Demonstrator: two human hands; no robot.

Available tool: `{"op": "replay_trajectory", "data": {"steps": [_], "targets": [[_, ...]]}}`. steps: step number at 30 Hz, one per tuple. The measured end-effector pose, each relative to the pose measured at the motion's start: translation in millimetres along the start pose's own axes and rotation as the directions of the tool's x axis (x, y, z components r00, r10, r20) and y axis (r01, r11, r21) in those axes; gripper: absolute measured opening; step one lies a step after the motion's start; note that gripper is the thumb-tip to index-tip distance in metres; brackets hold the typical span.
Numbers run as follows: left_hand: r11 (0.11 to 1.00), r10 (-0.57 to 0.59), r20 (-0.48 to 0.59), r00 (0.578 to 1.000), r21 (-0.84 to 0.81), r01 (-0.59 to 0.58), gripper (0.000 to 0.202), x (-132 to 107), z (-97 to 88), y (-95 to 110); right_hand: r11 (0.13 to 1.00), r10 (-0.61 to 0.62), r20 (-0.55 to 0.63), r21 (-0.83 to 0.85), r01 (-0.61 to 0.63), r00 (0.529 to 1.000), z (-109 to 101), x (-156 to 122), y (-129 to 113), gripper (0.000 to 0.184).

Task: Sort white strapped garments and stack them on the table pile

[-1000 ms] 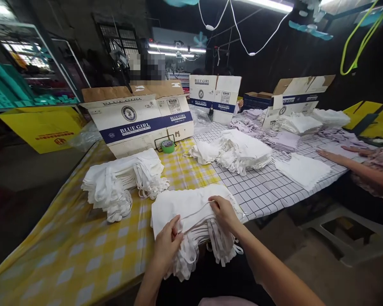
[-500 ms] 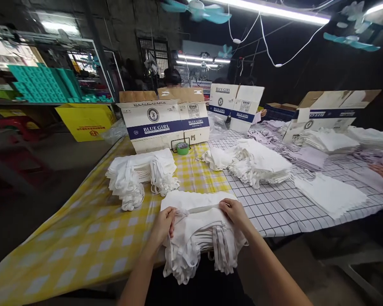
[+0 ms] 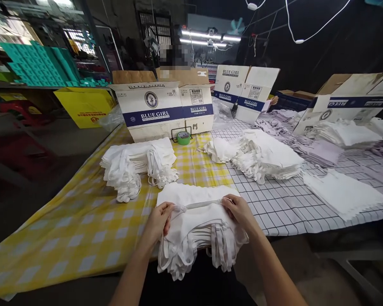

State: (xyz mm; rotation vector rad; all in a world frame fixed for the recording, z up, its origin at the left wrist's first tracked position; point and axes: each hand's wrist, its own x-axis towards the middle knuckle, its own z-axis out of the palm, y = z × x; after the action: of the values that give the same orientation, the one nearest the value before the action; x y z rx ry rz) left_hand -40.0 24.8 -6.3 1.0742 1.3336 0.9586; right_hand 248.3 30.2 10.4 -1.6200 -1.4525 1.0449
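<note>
A stack of white camisoles [image 3: 198,193] lies at the table's front edge, its straps [image 3: 221,248] hanging over. My left hand [image 3: 161,219] pinches the upper edge of the top camisole [image 3: 194,216] on its left side. On the other side, my right hand [image 3: 238,210] grips the same edge between thumb and fingers. That edge is stretched nearly straight between my hands, with the cloth behind lying flat. Further back on the left sits another stack of white camisoles [image 3: 138,163], straps bunched toward me.
More white garments [image 3: 268,153] are piled right of centre, beside a flat white piece [image 3: 343,193]. Lilac garments [image 3: 319,148] lie behind. Green tape [image 3: 183,137] stands before a printed carton [image 3: 166,110]. Checked cloths [image 3: 108,229] cover the table. A co-worker's hand [image 3: 274,100] shows far back.
The view has tilted down and shifted slightly. My hands keep their hold on the camisole's edge and sit slightly farther apart. A co-worker's hand at the right edge has left the view.
</note>
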Motion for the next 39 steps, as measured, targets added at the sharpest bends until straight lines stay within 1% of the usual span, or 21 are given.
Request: {"op": "replay_trajectory", "data": {"steps": [4,7,9,12,14,16,18,22,25,28,30,36,39], "targets": [[0.999,-0.011,0.012,1.000,-0.030,0.012,0.036,-11,1.0,-2,0.996,0.003,0.045,0.091,-0.007,0.999,-7,-5,-1,0.030],[0.997,-0.014,0.028,1.000,-0.081,0.016,0.038,-31,3.2,-2,0.978,-0.004,0.105,0.206,-0.018,0.994,-13,-12,0,0.029],[0.991,-0.029,0.043,0.999,-0.128,0.034,0.039,-48,4.9,-1,0.967,0.018,0.168,0.249,-0.060,0.986,-19,-20,3,0.029],[0.983,-0.089,0.052,0.995,-0.157,0.096,0.040,-74,7.0,-4,0.953,0.088,0.269,0.257,-0.160,0.959,-31,-38,9,0.030],[0.980,-0.125,0.032,0.992,-0.153,0.129,0.041,-88,7.6,-7,0.950,0.117,0.322,0.239,-0.200,0.939,-40,-50,13,0.028],[0.977,-0.146,-0.003,0.989,-0.155,0.144,0.041,-98,8.2,-11,0.952,0.131,0.350,0.215,-0.216,0.928,-48,-61,17,0.028],[0.976,-0.152,-0.034,0.988,-0.164,0.145,0.040,-106,9.5,-14,0.957,0.144,0.349,0.187,-0.220,0.926,-54,-70,20,0.029],[0.968,-0.170,-0.047,0.984,-0.198,0.158,0.041,-114,16.5,-15,0.962,0.168,0.337,0.148,-0.229,0.926,-59,-79,21,0.029],[0.962,-0.178,-0.037,0.983,-0.219,0.166,0.042,-116,23.6,-13,0.959,0.168,0.335,0.163,-0.233,0.927,-58,-82,17,0.030],[0.963,-0.180,-0.054,0.982,-0.211,0.165,0.043,-117,27.8,-13,0.954,0.159,0.337,0.188,-0.232,0.928,-57,-84,13,0.031],[0.964,-0.186,-0.065,0.980,-0.203,0.170,0.044,-117,27.9,-15,0.956,0.149,0.337,0.191,-0.222,0.930,-56,-85,10,0.032],[0.972,-0.196,-0.042,0.980,-0.143,0.188,0.049,-115,21.7,-20,0.959,0.136,0.306,0.198,-0.203,0.942,-58,-87,9,0.035],[0.976,-0.194,-0.029,0.981,-0.106,0.190,0.049,-113,21.7,-22,0.957,0.143,0.296,0.202,-0.208,0.944,-59,-87,10,0.035]]}}
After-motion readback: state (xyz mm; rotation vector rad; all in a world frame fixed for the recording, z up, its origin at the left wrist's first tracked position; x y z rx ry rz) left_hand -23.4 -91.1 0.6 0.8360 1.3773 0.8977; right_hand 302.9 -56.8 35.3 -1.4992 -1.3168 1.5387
